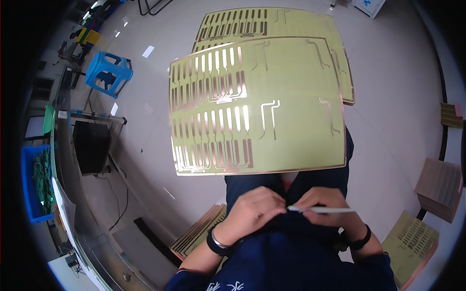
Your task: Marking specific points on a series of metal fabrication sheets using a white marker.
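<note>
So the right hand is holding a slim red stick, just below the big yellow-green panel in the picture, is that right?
Not quite: in the head view, the slim stick is white. The right hand does hold it below the yellow-green panel.

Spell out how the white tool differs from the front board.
The white tool is slim; the front board is broad and flat. The tool looks white, the board yellow-green with coppery patterns. The right hand holds the tool; no hand touches the board.

I see a pale, glossy floor [383, 92] reflecting patches of light [148, 51]. A blue plastic stool [100, 68] stands to the left; dark skirting [442, 143] curves along the right.
</note>
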`<state>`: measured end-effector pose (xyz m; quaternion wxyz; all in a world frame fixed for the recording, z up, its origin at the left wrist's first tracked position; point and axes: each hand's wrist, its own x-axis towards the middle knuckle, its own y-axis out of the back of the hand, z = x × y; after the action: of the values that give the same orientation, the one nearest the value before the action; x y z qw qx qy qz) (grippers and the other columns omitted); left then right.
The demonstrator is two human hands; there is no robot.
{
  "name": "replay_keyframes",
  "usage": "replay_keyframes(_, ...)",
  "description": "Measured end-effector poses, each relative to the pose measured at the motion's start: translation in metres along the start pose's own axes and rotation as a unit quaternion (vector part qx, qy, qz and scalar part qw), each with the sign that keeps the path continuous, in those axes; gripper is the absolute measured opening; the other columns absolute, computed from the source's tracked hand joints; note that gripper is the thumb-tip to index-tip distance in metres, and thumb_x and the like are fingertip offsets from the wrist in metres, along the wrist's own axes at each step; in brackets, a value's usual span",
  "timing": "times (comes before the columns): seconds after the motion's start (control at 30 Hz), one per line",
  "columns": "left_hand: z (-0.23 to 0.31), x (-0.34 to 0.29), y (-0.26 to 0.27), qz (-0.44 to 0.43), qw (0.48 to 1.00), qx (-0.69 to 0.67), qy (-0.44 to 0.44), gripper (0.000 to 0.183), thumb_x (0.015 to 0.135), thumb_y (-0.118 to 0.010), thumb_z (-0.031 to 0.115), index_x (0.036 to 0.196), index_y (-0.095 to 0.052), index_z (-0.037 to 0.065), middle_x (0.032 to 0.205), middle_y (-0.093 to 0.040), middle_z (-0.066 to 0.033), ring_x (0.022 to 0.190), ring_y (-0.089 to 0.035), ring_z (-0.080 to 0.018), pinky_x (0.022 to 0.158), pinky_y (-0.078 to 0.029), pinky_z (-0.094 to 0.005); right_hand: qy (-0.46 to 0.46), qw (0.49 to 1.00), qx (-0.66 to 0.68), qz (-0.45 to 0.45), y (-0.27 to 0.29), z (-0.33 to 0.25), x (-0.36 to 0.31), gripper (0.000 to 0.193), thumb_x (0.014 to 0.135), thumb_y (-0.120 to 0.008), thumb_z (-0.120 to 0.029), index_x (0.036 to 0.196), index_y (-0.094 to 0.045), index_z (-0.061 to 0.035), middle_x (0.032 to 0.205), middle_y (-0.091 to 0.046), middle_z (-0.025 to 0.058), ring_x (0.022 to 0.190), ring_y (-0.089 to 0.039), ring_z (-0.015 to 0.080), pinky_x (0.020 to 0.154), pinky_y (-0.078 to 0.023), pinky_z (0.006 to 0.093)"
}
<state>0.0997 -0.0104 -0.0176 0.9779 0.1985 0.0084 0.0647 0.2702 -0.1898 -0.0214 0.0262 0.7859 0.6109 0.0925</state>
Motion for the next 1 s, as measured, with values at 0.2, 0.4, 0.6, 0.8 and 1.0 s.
replay_keyframes(0.2, -0.034, 0.003, 0.009, 0.167, 0.943, 0.285, -0.050, 0.026, 0.080, -0.075, 0.012, 0.105, -0.073, 0.008, 0.116, -0.069, -0.0093, 0.113, -0.060, -0.0300, 0.096, -0.048, -0.0417, 0.071, 0.979, -0.131, 0.136, -0.009, 0.023, 0.045, 0.022, 0.078, -0.072, 0.002, 0.099, -0.066, -0.0029, 0.092, -0.068, 0.0093, 0.077, -0.068, 0.0237, 0.071, -0.054, 0.0327)
replay_keyframes(0.4, -0.050, 0.005, 0.003, 0.167, 0.935, 0.311, -0.039, 0.039, 0.080, -0.073, 0.010, 0.119, -0.069, 0.009, 0.129, -0.062, -0.0089, 0.114, -0.058, -0.0308, 0.097, -0.046, -0.0422, 0.211, 0.926, -0.284, 0.134, -0.025, 0.057, 0.078, 0.033, 0.071, -0.076, 0.003, 0.100, -0.064, -0.0058, 0.096, -0.067, 0.0065, 0.080, -0.065, 0.0265, 0.070, -0.054, 0.0352)
replay_keyframes(0.6, -0.054, 0.005, 0.003, 0.177, 0.934, 0.309, -0.033, 0.042, 0.080, -0.073, 0.010, 0.121, -0.068, 0.009, 0.129, -0.061, -0.0087, 0.111, -0.058, -0.0305, 0.096, -0.046, -0.0427, 0.208, 0.919, -0.302, 0.141, -0.029, 0.060, 0.079, 0.032, 0.069, -0.076, 0.003, 0.097, -0.064, -0.0063, 0.095, -0.067, 0.0051, 0.078, -0.065, 0.0242, 0.069, -0.053, 0.0340)
replay_keyframes(0.8, -0.052, 0.006, 0.004, 0.172, 0.938, 0.300, -0.022, 0.041, 0.079, -0.074, 0.009, 0.119, -0.070, 0.009, 0.130, -0.062, -0.0089, 0.111, -0.057, -0.0308, 0.097, -0.045, -0.0413, 0.215, 0.916, -0.301, 0.153, -0.030, 0.063, 0.082, 0.030, 0.069, -0.076, 0.003, 0.095, -0.064, -0.0066, 0.094, -0.067, 0.0041, 0.075, -0.065, 0.0232, 0.067, -0.053, 0.0329)
replay_keyframes(1.0, -0.052, 0.006, 0.004, 0.173, 0.939, 0.297, -0.017, 0.040, 0.079, -0.073, 0.009, 0.119, -0.070, 0.008, 0.131, -0.062, -0.0088, 0.112, -0.057, -0.0309, 0.100, -0.045, -0.0418, 0.216, 0.911, -0.312, 0.162, -0.032, 0.065, 0.082, 0.030, 0.069, -0.076, 0.003, 0.095, -0.064, -0.0069, 0.093, -0.068, 0.0045, 0.075, -0.065, 0.0232, 0.067, -0.054, 0.0328)
